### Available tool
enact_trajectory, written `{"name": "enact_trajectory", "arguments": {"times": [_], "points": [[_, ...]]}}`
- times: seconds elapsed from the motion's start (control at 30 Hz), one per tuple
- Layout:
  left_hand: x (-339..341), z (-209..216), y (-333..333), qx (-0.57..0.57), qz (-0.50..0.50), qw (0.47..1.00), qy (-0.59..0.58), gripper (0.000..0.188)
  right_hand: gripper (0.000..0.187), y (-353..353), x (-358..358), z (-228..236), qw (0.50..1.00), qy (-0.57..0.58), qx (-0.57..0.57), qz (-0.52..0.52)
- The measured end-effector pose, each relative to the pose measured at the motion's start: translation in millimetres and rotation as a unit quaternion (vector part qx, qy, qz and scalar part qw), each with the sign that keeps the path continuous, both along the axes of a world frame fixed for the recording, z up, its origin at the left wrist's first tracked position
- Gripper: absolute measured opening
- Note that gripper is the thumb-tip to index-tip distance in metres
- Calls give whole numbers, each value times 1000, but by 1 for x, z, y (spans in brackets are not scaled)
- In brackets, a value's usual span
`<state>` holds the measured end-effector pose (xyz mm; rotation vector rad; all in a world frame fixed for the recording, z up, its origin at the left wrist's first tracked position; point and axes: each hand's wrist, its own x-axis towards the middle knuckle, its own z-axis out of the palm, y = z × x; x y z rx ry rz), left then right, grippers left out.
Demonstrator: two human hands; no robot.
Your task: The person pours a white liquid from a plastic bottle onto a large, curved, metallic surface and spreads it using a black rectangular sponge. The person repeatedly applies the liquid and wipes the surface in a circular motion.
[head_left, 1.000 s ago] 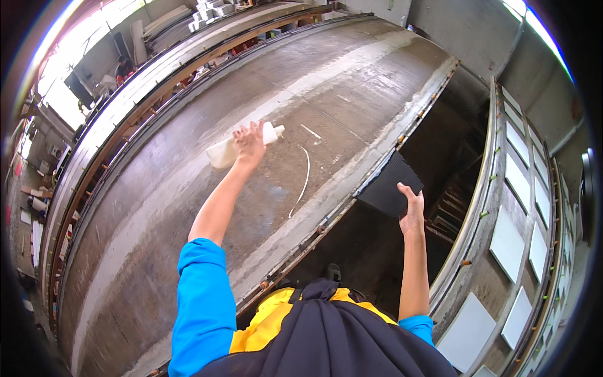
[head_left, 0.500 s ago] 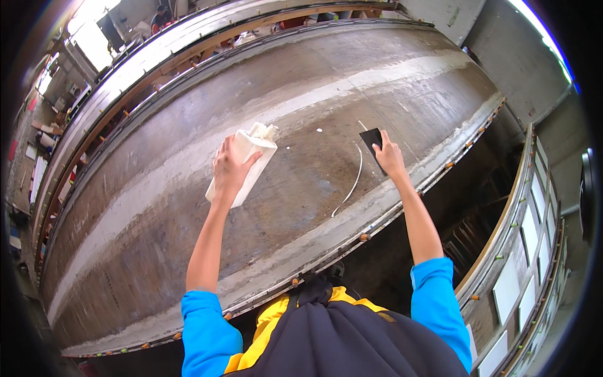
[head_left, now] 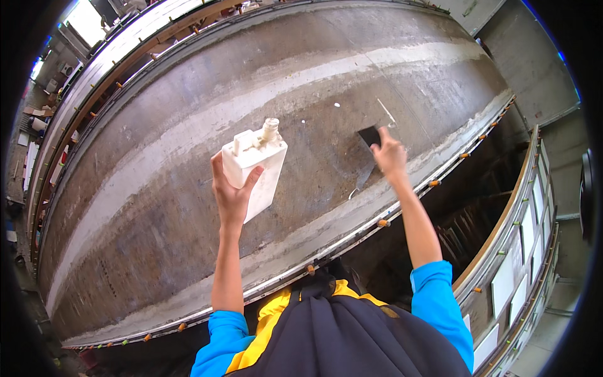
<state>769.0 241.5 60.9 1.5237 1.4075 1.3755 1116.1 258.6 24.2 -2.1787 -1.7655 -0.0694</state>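
A white rectangular plastic jug is held tilted above the table by my left hand, with the thumb on its front face and the fingers round its far side. Its narrow neck points up and away from me. In my right hand is a thin black flat scraper, its blade at or just above the brown tabletop; contact is hard to make out. A short white streak lies beyond it. Nearer the front edge is a small white curl.
Orange and green pegs line the table's front edge. A pale band runs along the tabletop. At the right stands another long surface with white rectangular panels; a dark gap with stacked boards separates it from the table.
The long curved white line is gone except for a short piece near the front edge. My left hand has tipped the jug so its top shows more. The scraper has shifted slightly.
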Motion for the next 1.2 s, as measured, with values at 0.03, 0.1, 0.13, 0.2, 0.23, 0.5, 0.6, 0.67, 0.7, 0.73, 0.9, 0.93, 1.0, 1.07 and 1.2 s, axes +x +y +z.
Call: {"name": "enact_trajectory", "arguments": {"times": [0.03,0.1,0.13,0.2,0.23,0.5,0.6,0.67,0.7,0.73,0.9,0.93,1.0,1.07,1.2], "points": [[0,-2,-2,-4,-4,1000,-5,59,32,5,13,3,1000,-18,7,-10],[1,-5,-8,18,-6,1000,6,59,28,-6,-8,-15,996,-85,-9,5],[-1,-5,-11,29,-2,1000,11,59,26,-16,-34,-21,991,-127,-19,27],[-1,-8,-12,61,0,998,13,58,24,-50,-89,-34,985,-137,20,100],[1,-6,-13,77,-3,997,13,58,24,-66,-110,-38,982,-102,65,147],[-5,9,-27,62,11,998,-18,61,27,-32,-56,1,998,-18,-28,57],[-9,3,-38,51,21,998,-24,62,26,-44,-77,-13,991,-126,-39,27],[-11,-3,-42,53,44,997,-25,62,27,-71,-140,-21,985,-144,-36,84],[-13,-7,-44,57,60,996,-25,62,28,-83,-166,-24,984,-121,-21,126],[-15,-11,-47,59,74,995,-25,62,28,-92,-187,-24,983,-56,-19,174],[-44,-9,-64,75,126,988,-51,65,30,-56,-163,26,973,183,-132,51],[-47,-6,-67,74,135,987,-49,65,30,-46,-145,30,971,196,-135,2],[-52,-5,-74,65,147,986,-46,65,32,-38,-116,12,998,59,-21,30],[-57,-9,-80,50,162,985,-42,65,31,-43,-129,0,993,67,-92,31],[-74,-20,-93,43,192,980,-34,63,32,-78,-194,-13,980,99,-122,122]]}}
